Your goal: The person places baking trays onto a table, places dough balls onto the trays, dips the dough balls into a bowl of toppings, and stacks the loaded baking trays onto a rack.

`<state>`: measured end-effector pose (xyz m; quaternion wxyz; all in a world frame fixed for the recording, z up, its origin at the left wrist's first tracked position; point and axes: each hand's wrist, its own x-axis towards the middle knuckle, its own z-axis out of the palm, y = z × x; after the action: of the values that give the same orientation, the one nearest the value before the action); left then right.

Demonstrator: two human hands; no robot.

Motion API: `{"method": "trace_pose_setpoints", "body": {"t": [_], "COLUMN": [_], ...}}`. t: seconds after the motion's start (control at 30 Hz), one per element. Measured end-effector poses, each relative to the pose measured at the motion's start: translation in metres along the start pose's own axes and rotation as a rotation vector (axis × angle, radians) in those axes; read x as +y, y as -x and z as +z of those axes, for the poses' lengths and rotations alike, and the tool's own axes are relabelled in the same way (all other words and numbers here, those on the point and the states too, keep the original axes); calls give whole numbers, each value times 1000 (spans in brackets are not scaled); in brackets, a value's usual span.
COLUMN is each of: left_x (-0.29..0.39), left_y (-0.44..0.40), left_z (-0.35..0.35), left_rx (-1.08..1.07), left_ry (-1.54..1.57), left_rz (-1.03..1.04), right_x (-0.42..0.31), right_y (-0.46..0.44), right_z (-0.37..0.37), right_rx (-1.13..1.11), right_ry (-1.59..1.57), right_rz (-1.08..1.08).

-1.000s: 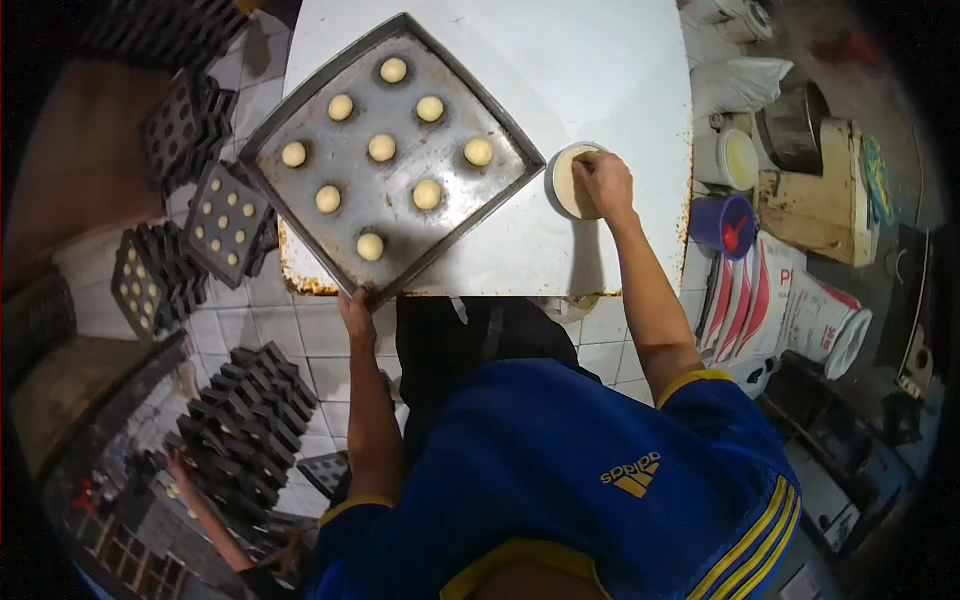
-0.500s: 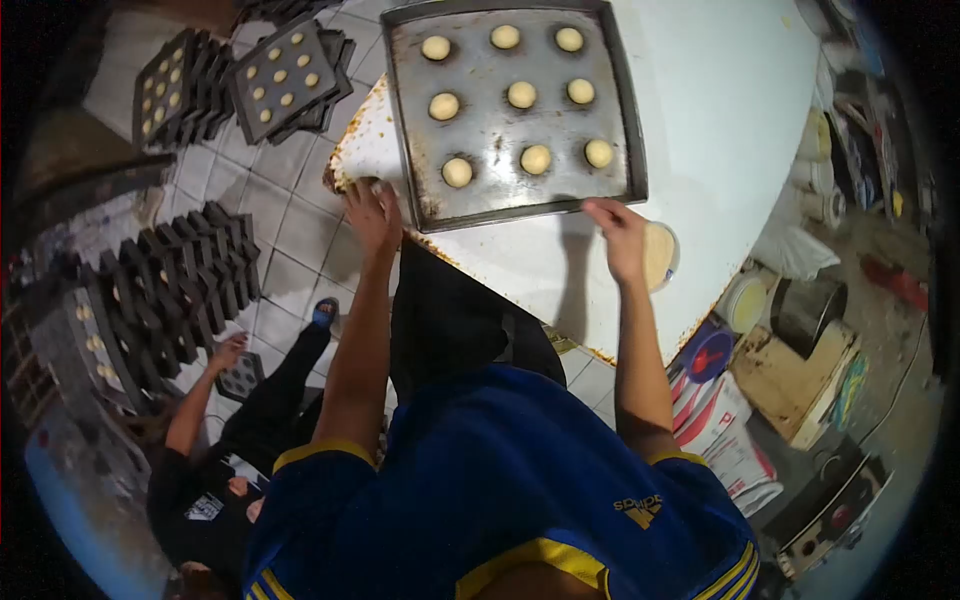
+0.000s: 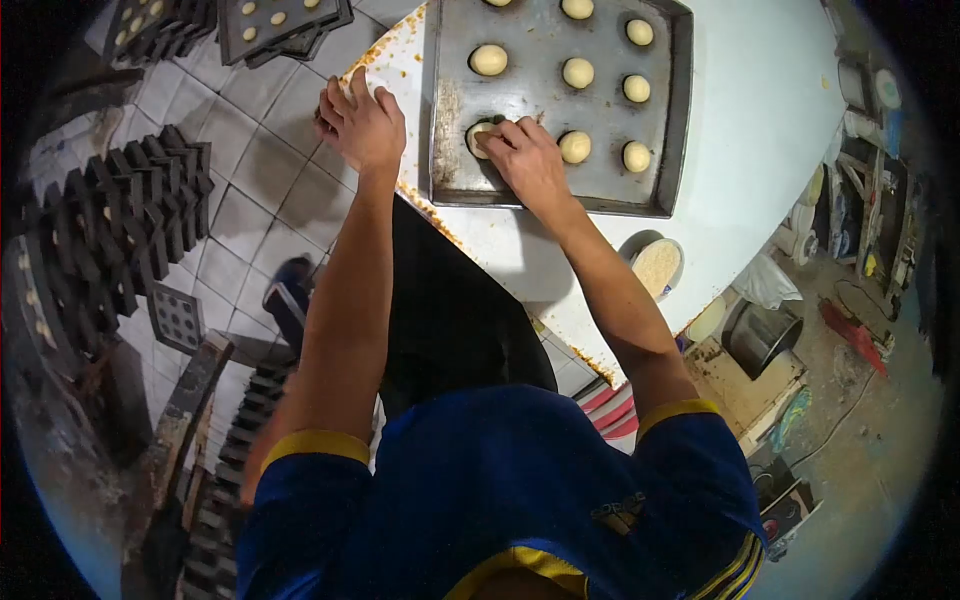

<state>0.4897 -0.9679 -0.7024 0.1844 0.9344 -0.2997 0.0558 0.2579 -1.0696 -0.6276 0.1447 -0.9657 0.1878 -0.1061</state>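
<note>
A dark metal baking tray (image 3: pixel 440 100) lies on the white table, holding several round pale dough balls, such as the middle one (image 3: pixel 578 73). My right hand (image 3: pixel 528 165) reaches over the tray's near edge. Its curled fingers press on the near-left dough ball (image 3: pixel 475 141), partly covering it. At the table's left corner, beside the tray, my left hand (image 3: pixel 362 125) rests on the edge with its fingers spread and nothing in it. Near my right forearm stands a small bowl (image 3: pixel 657 265) of pale crumbs or powder.
The white table (image 3: pixel 760 130) has a crumb-covered edge. On the tiled floor to the left are stacked dark trays (image 3: pixel 130 215), some with dough balls. A metal pot (image 3: pixel 762 335) and a plastic bag (image 3: pixel 768 280) lie to the right. A person's foot (image 3: pixel 290 290) shows at left.
My right hand has moved left from the tray's near edge onto the near-left dough ball. My left hand stays at the table corner. The view has shifted, and the other person is mostly hidden.
</note>
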Motion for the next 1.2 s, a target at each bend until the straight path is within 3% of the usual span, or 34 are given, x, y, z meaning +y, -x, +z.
{"method": "trace_pose_setpoints", "body": {"t": [0.07,0.27,0.33,0.43,0.57,0.7,0.73,0.8,0.93,1.0,1.1,1.2], "left_x": [1,1,1,-1,1,-2,-7,-11,11,15,19,21], "left_y": [-2,0,2,0,1,1,4,5,-3,-6,-9,-10], "left_z": [-1,0,-1,-1,1,3,10,19,-10,-20,-21,-25], "left_rx": [-11,-2,-5,-11,-22,-30,-37,-85,-4,-22,-30,-77], "left_ry": [-8,-30,-31,-67,-129,-187,-167,-365,-75,-51,-60,-84], "left_rz": [2,32,43,61,75,102,94,57,2,-7,-17,-37], "right_x": [-12,-18,-11,-12,8,36,48,47,42,38,33,34], "right_y": [-1,25,35,88,219,307,329,316,294,292,299,308], "right_z": [-14,-36,-51,-90,-115,-93,-80,-79,-88,-96,-99,-100], "right_rx": [29,-201,-86,338,520,137,172,49,91,113,316,337], "right_ry": [45,83,-299,-488,-115,224,136,221,138,148,-70,-195], "right_rz": [77,170,289,796,1210,1363,1265,1330,1431,1393,1298,1402]}}
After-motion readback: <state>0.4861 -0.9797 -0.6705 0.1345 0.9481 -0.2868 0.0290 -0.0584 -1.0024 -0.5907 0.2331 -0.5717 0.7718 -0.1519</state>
